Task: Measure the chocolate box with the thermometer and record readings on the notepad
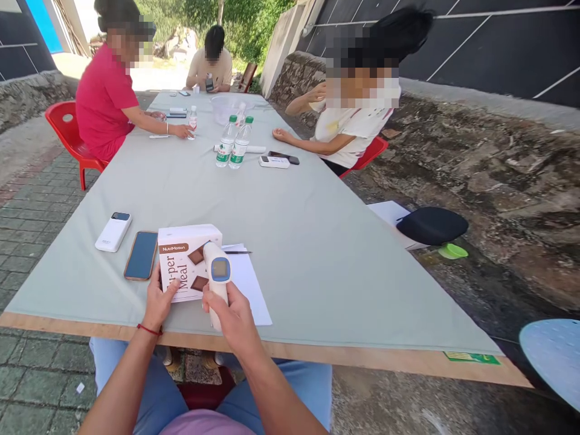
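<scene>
While our left hand [159,302] steadies the white box [186,263], our right hand [234,314]: clamps its fingers round the handle of a white handheld thermometer [221,272], its grey screen facing us.
Left fingers: we see the thumb pressed on the front of the box and the other fingers closed at its left side, partly hidden.
White box: we have it at the near edge of the cloth-covered table [339,272], with "NutriMotion" and brown squares facing us; we cannot tell whether its base touches the cloth.
Thermometer: it overlaps the right part of the box in our view, and we cannot tell whether the two touch.
Paper [254,296]: white, lying to our right of the box, a dark pen [238,252] across its far end.
Phone [141,256]: flat, just left of the box, with a white device [113,232] beyond it.
Bottles [232,143]: two, green-capped, upright, farther up the table from us.
Company: we share the table with three seated people, one in red [106,99] touching a small bottle [193,121].
</scene>
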`<state>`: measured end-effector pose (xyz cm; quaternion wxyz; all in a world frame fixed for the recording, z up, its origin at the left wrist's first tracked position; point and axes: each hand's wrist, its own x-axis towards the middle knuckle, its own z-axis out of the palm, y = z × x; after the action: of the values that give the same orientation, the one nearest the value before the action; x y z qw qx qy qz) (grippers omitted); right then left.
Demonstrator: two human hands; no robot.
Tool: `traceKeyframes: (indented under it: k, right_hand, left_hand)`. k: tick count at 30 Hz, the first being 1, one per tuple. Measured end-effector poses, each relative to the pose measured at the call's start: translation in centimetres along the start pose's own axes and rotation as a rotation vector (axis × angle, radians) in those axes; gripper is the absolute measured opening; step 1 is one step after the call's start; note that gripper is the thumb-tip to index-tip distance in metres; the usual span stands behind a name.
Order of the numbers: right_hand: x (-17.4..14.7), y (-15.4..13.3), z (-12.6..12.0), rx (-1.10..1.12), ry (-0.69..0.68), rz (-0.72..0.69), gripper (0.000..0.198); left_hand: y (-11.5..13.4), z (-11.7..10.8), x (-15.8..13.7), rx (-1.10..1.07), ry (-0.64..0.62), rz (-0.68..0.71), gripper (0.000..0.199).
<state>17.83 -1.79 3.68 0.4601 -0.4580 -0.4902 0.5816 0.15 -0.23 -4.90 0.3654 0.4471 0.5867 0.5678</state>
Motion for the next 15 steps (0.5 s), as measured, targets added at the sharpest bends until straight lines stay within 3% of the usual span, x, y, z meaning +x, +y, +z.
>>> traceKeyframes:
  k: [3,7,10,15]
  right_hand:
    - [-0.7,-1.5,-0.9,0.021,0.023,-0.025,0.025]
    - [-1.6,-2.5,-2.8,0.037,0.103,-0.049,0.029]
    - [-2.4,-2.8,-4.2,0.065,0.149,-0.082,0.031]
    - [-3.8,-3.5,-5.9,0.078,0.204,-0.128,0.029]
  left_hand:
    - [0.0,-0.3,0.2,-0.105,-0.065,-0.069,0.065]
    - [0.7,0.5,1.9,-0.246,-0.004,-0.065,0.068]
    - [1.5,2.1,5.4,-0.308,0.018,0.034,0.068]
    - [1.7,5.5,13.0,-0.238,0.003,0.079,0.071]
